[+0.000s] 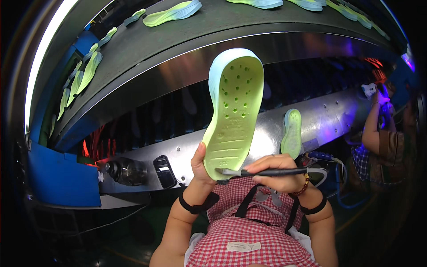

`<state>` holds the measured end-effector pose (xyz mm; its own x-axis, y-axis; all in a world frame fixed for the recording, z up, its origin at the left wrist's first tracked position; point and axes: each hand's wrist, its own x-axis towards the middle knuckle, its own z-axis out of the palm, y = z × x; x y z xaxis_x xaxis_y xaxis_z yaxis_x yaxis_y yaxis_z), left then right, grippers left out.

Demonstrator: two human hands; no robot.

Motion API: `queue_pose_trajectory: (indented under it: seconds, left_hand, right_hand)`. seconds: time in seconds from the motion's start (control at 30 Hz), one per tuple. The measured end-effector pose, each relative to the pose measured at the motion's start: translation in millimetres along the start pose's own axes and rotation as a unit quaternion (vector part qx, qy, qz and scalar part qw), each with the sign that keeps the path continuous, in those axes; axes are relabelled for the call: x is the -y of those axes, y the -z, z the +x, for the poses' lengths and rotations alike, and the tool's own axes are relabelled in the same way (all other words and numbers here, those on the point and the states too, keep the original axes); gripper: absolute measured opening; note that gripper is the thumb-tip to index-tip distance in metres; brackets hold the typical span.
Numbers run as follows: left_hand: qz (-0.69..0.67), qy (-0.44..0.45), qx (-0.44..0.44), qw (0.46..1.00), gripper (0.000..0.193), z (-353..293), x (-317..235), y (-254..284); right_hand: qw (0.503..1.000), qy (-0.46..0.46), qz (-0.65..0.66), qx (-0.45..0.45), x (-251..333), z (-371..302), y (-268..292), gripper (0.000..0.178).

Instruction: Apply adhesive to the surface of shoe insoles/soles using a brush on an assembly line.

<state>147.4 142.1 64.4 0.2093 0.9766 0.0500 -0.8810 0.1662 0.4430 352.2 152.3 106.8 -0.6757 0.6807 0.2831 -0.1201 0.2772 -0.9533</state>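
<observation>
My left hand (202, 165) grips a lime-green shoe sole (233, 129) with a pale blue edge at its far end. The thumb lies on the sole's left rim near its narrow end, and the other fingers are mostly hidden behind it. Held upright, the sole shows its raised rim, a group of small holes and several cross ridges. My right hand (282, 178) is closed around a slim black-handled tool (267, 171) with a thin grey tube or cord at its back. The tool's pale tip touches the sole's near end; its exact kind is unclear.
Beyond my hands, a metal bench (262, 140) carries another green sole (292, 133), a black phone-like device (164, 171) and a dark transparent jug (127, 171). A curved conveyor belt (129, 51) with several soles runs behind. At right, a co-worker's arm (372, 127) reaches into violet light.
</observation>
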Motion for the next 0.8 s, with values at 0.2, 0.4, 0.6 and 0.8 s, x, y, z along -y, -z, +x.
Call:
queue_pose_trajectory:
  seconds: [0.2,0.4,0.6,0.8]
  left_hand:
    - [-0.123,0.150,0.000,0.981,0.054,6,-8,3]
    - [0.110,0.317,-0.039,0.941,0.050,3,-17,-4]
    - [0.167,0.359,-0.080,0.915,0.046,2,-21,-13]
    - [0.230,0.365,-0.112,0.895,0.043,-6,-24,-13]
  right_hand:
    - [0.993,-0.006,0.029,0.115,15,-9,-5,0.022]
    - [0.979,0.018,-0.078,0.188,5,-7,18,0.025]
    - [0.975,0.046,-0.109,0.185,-7,-14,26,0.031]
    - [0.971,0.030,-0.147,0.188,1,-17,40,0.026]
